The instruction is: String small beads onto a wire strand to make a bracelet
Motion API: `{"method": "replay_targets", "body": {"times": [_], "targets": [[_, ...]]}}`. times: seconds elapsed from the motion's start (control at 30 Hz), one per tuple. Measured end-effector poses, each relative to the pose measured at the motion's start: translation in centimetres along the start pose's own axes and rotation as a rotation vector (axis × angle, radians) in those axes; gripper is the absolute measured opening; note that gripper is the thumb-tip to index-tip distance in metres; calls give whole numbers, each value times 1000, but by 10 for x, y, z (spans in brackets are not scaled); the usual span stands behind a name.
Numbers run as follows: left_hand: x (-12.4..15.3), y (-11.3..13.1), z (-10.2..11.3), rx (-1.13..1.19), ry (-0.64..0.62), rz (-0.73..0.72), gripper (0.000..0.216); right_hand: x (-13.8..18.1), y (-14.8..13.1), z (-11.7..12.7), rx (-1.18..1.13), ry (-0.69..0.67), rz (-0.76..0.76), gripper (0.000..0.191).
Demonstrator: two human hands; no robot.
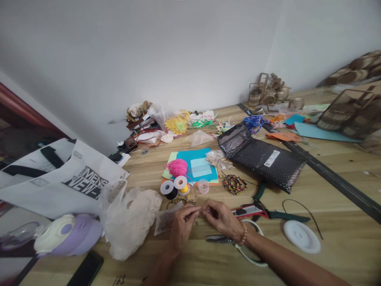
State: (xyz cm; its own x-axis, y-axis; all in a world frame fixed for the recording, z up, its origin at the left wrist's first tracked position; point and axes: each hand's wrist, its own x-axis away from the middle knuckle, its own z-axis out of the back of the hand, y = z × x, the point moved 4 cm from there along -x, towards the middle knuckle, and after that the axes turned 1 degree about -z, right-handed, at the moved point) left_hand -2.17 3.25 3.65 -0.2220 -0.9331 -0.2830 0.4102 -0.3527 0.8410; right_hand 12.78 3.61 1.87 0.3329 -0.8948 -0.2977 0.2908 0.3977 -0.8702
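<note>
My left hand and my right hand meet low in the middle of the view, fingertips pinched close together. Something very thin seems to run between them, too small to make out. Partly behind my left hand lies a small clear bag with dark bits inside. Scissors with white handles lie under my right wrist, which wears a beaded bracelet. Just beyond my fingers stand a black thread spool, a yellow thread spool and a small clear spool. A coil of multicoloured beads lies further right.
Pink yarn rests on blue paper. A black bubble mailer, red cutter, green-handled pliers and white disc lie rightward. On the left are a plastic bag, purple-white case and phone.
</note>
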Motion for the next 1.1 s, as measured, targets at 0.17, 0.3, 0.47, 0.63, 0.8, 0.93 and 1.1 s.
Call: {"method": "replay_targets", "body": {"times": [0.17, 0.3, 0.47, 0.63, 0.8, 0.93, 1.1], "targets": [[0, -1, 0, -4, 6, 6, 16, 0, 0, 1, 9, 10, 13, 11], [0, -2, 0, 7, 25, 0, 14, 0, -1, 1, 26, 13, 15, 12], [1, -4, -1, 12, 28, 37, 13, 0, 0, 0, 17, -9, 17, 11], [1, -4, -1, 24, 17, 74, 12, 0, 1, -1, 6, -21, 16, 10], [0, -2, -1, 8, 14, 57, 14, 0, 0, -1, -12, -20, 15, 8], [0, -1, 0, 5, 23, 38, 14, 0, 1, -1, -8, -30, 13, 8], [0, -2, 0, 0, 19, 35, 14, 0, 1, -2, -11, -40, 2, 9]]}}
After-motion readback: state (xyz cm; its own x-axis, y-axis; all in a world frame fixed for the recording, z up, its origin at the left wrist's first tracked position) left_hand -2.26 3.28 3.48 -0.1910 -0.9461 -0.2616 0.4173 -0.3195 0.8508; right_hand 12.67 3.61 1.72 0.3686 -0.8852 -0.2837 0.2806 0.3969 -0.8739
